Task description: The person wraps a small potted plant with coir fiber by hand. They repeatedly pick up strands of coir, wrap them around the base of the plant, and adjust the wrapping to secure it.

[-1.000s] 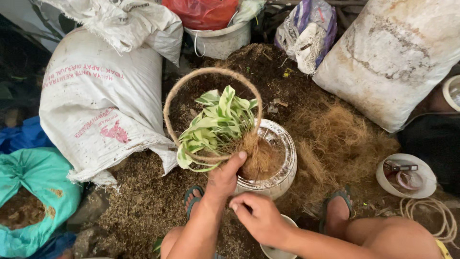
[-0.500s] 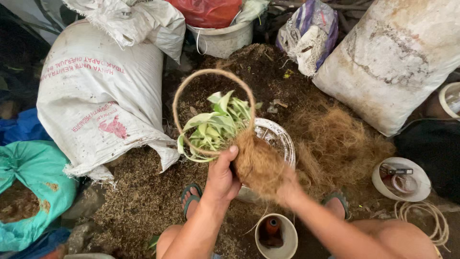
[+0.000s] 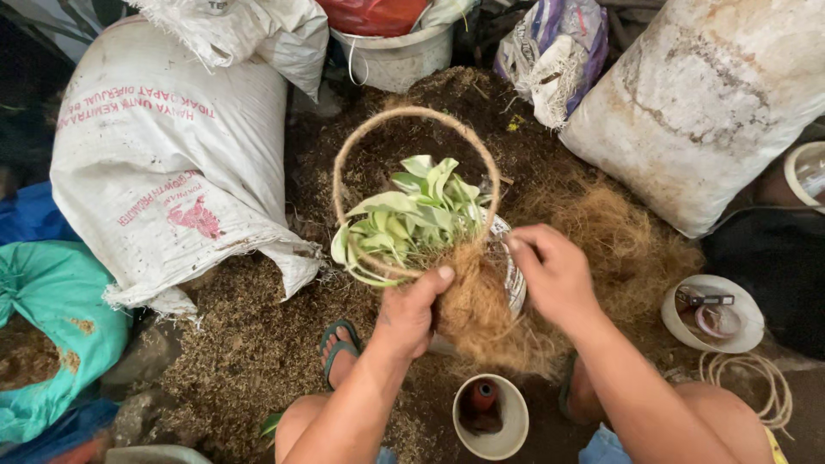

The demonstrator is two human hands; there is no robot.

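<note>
My left hand [image 3: 409, 311] grips a ball of brown coconut fibre [image 3: 471, 302] wrapped around the base of a small plant with pale green and white leaves [image 3: 404, 217]. A loop of fibre rope [image 3: 412, 113] arches over the plant like a handle. My right hand [image 3: 554, 273] presses against the right side of the fibre ball, fingers curled onto it. Behind the ball, the rim of a white bucket [image 3: 514, 273] shows, mostly hidden.
Loose coconut fibre [image 3: 619, 232] and dark soil [image 3: 249, 344] cover the ground. Large white sacks [image 3: 163, 163] [image 3: 713, 103] stand left and right. A white bowl with a red object [image 3: 490, 417] lies between my feet. A dish with tools [image 3: 711, 314] and coiled rope [image 3: 748, 378] sit at right.
The plant with its fibre ball has been lifted off the white bucket and held higher. My right hand moved from below the bucket up onto the ball's right side.
</note>
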